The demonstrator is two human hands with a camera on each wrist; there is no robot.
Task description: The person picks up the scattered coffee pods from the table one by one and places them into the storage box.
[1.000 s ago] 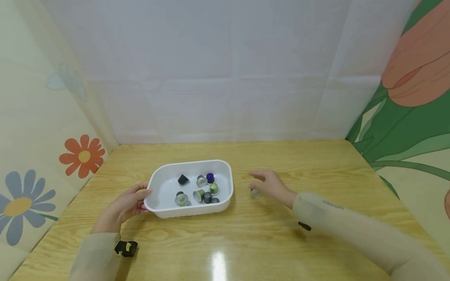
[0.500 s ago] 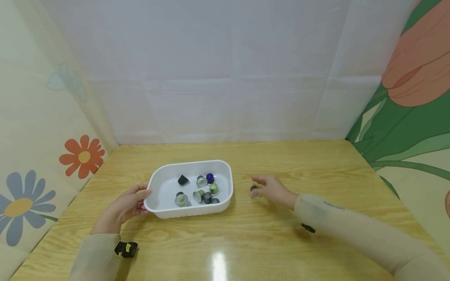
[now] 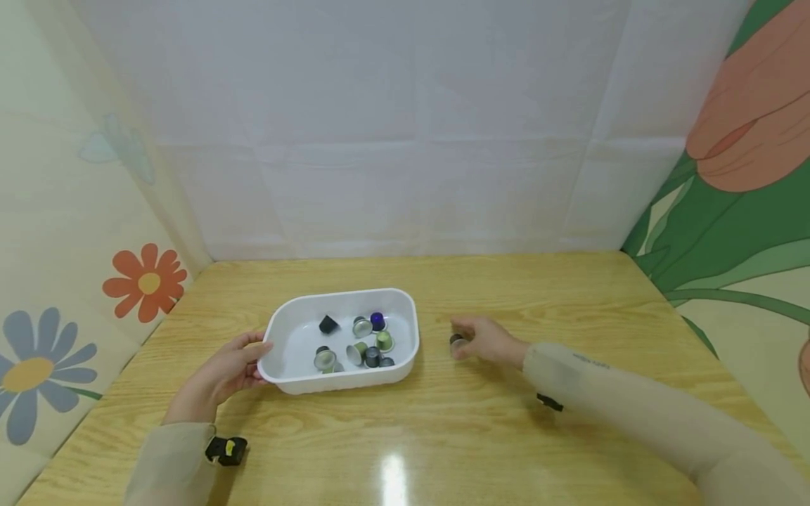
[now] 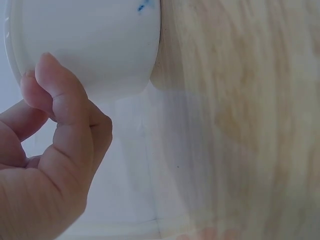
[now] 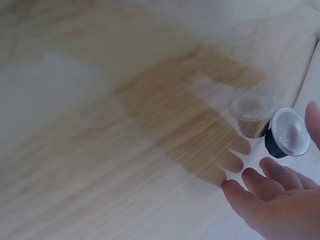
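Note:
At the left end of a white plastic tray (image 3: 342,383), my left hand (image 3: 235,365) grips the rim, thumb on top and fingers against the outside wall. In the left wrist view, curled fingers (image 4: 65,95) lie against the tray's wall. Several coffee capsules, among them a green one (image 3: 384,341), a purple one (image 3: 377,320) and a black one (image 3: 328,325), are in the tray. To its right, a dark coffee capsule (image 5: 290,132) rests on the table, foil lid facing the wrist camera. My right hand (image 3: 487,341) is around it, thumb and fingertips close to it.
The wooden table (image 3: 354,450) is glossy and mirrors the right hand and capsule. A white sheet (image 3: 405,140) hangs behind it. Flower-print panels (image 3: 63,211) stand on both sides.
My right hand has lowered its thumb closer beside the loose capsule, whose dark body now shows more. The left hand and the tray have stayed in place.

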